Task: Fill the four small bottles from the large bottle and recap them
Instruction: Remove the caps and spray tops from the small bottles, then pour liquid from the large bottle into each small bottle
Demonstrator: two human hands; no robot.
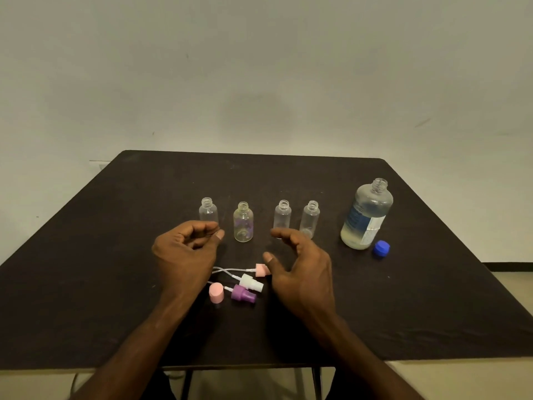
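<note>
Several small clear bottles stand uncapped in a row on the black table (115,255): one at the far left (208,210), one with a yellowish tint (243,223), a third (282,216) and a fourth (311,217). The large bottle (366,217), open and partly filled with clear liquid, stands at the right, its blue cap (381,248) beside it. Spray caps lie near me: pink (261,269), white (251,281), purple (242,294), and a pink cover (216,293). My left hand (187,255) hovers with loosely curled fingers, holding nothing. My right hand (302,269) hovers open, apart from the bottles.
A plain pale wall stands behind the table. The table's front edge runs below my forearms, with thin metal legs (315,382) under it. Pale floor (513,284) shows at the right.
</note>
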